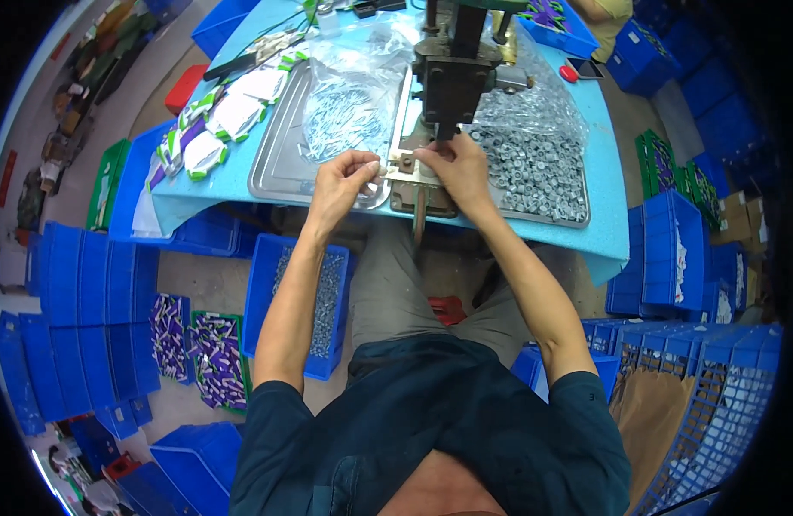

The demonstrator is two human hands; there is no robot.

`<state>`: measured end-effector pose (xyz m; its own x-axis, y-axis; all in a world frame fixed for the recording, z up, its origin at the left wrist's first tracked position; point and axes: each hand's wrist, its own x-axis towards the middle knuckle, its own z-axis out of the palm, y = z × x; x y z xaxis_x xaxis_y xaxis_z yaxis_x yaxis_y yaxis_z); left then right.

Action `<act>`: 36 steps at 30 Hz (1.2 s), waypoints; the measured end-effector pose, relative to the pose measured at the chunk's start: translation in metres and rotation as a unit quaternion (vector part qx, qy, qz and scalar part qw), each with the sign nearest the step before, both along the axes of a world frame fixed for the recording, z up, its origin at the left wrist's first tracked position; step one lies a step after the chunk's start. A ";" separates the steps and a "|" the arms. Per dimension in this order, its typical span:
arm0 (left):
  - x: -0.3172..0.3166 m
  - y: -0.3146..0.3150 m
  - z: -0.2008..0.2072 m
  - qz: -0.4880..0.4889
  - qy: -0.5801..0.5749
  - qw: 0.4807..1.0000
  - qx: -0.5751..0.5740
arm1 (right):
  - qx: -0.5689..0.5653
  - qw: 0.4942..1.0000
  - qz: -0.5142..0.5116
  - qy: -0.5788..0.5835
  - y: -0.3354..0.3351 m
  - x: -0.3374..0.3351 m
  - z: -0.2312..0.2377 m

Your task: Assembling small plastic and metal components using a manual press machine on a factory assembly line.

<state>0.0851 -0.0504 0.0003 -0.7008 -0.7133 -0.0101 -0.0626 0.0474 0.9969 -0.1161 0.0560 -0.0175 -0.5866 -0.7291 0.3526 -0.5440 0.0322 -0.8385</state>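
My left hand point(341, 184) is closed in a pinch at the left side of a small metal fixture point(407, 163) on the base of a bench press. Whatever its fingertips hold is too small to make out. On the fixture's right side, my right hand point(462, 175) has its thumb and fingers drawn together, and their contents are hidden. Directly above stands the dark press head point(453, 73), its ram close to my right fingers. Beside my left hand lies a metal tray point(276, 163) with a plastic bag of thin silvery pins point(340, 116). Grey cylindrical parts point(538, 176) fill another tray beside my right hand.
White, green and purple pieces point(233, 112) lie on the light blue table point(604, 206) at the left. A blue bin point(267, 292) of small metal parts stands below the table edge. Stacked blue crates point(95, 275) flank me. A person's sleeve point(615, 9) shows at the far right.
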 end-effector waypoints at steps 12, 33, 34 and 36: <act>-0.071 0.034 0.003 0.061 0.031 0.997 -0.019 | -0.087 0.992 0.085 -0.044 0.025 -0.004 -0.011; -0.081 0.042 0.006 0.071 0.012 0.966 -0.248 | -0.220 0.877 0.354 -0.241 -0.016 -0.107 0.195; -0.082 0.042 0.006 0.071 0.009 0.966 -0.248 | -0.215 0.819 0.431 -0.313 -0.028 -0.116 0.225; -0.075 0.038 0.007 0.083 -0.007 0.966 -0.244 | -0.294 0.924 0.223 -0.099 -0.013 -0.063 0.274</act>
<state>0.0104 -0.0121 0.0069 -0.5779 -0.7385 0.3474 -0.1226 0.4994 0.8577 -0.1792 0.0431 0.2565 -0.3692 -0.6304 0.6829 -0.2268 -0.6514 -0.7240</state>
